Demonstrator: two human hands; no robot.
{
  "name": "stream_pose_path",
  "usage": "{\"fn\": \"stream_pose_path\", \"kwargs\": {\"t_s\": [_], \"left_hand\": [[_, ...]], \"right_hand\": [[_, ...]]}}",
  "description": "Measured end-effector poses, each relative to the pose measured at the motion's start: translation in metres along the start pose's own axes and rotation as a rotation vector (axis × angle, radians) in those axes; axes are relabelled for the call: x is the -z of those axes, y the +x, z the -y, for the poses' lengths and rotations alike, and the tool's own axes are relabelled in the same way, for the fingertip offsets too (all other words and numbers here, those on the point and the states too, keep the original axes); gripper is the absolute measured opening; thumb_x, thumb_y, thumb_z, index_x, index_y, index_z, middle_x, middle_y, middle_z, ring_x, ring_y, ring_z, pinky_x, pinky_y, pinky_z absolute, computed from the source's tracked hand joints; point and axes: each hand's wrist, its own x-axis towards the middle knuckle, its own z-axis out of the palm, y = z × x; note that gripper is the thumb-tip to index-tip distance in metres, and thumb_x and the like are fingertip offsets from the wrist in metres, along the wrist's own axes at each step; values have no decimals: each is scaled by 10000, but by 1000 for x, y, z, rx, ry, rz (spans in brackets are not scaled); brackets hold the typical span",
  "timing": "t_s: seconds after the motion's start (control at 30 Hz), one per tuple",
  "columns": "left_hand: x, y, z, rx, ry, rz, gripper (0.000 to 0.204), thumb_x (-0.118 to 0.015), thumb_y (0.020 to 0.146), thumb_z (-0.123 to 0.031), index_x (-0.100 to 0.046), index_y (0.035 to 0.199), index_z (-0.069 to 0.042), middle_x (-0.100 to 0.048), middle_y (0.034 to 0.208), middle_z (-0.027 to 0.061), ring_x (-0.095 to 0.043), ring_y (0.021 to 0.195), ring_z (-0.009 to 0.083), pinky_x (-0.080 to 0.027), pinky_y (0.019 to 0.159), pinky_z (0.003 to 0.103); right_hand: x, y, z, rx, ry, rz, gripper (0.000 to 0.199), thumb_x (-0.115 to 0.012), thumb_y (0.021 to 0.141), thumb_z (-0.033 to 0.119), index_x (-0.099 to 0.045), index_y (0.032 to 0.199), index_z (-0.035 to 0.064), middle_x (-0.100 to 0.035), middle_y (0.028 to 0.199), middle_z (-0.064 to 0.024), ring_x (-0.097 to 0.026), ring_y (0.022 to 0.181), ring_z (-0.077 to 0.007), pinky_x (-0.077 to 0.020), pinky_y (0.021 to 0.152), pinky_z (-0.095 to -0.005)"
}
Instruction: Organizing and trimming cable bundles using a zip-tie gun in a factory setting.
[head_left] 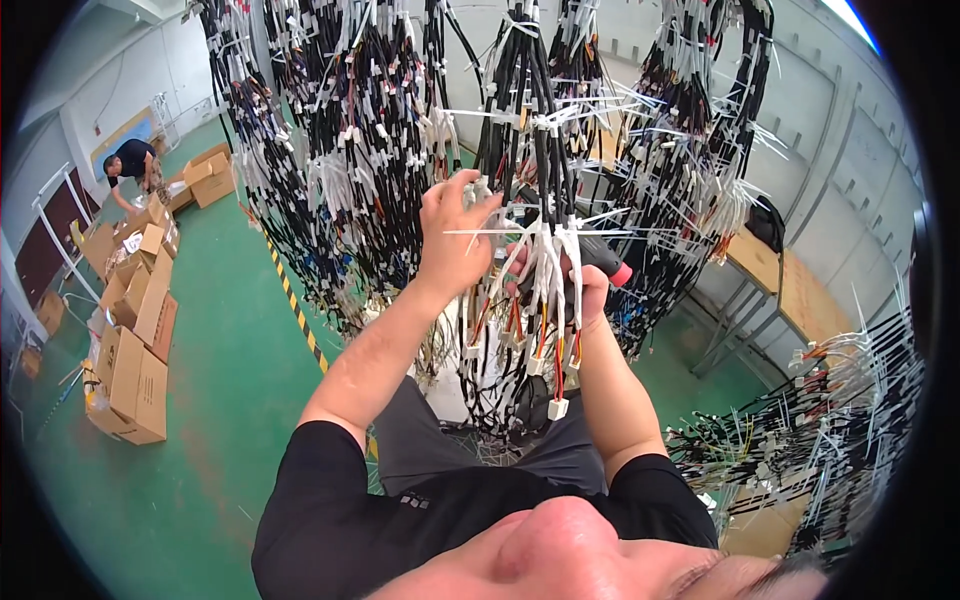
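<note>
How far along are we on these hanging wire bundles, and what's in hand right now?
Done: many hanging harnesses already carry white cable ties with long uncut tails. In hand: the left hand steadies the middle bundle at a tie, while the right hand holds a black tool with a red tip against it. Left: tails on this bundle and its neighbours still stick out.

The hanging wire bundle (530, 300) hides most of the right hand (590, 285) and the black body of the tool (600, 258) it grips. Upper wire ends are cut off by the picture's top edge. The far-left person (132, 165) is too small to tell what they handle.
</note>
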Motion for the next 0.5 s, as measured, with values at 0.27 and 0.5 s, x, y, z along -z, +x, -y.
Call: {"fn": "stream_pose_path", "kwargs": {"t_s": [0.27,0.5], "left_hand": [[22,13,-17,80,-655,100,178,-680,925,25,-747,1088,57,-618,1398,127,-664,1072,299,-537,967,362],[-6,-5,-8,473,-1092,411,359,-476,1102,-2,-555,1451,-32,-681,1359,110,-680,1211,228,-549,1032,354]], "right_hand": [[-3,-14,10,52,-240,-152,817,-603,755,221,-494,1516,-55,-644,1405,-225,-668,1253,-383,-551,1084,-509],[-11,-15,4,90,-121,-188,727,-564,752,169,-537,1438,-68,-701,1286,-228,-721,1145,-362,-579,1051,-476]]}}
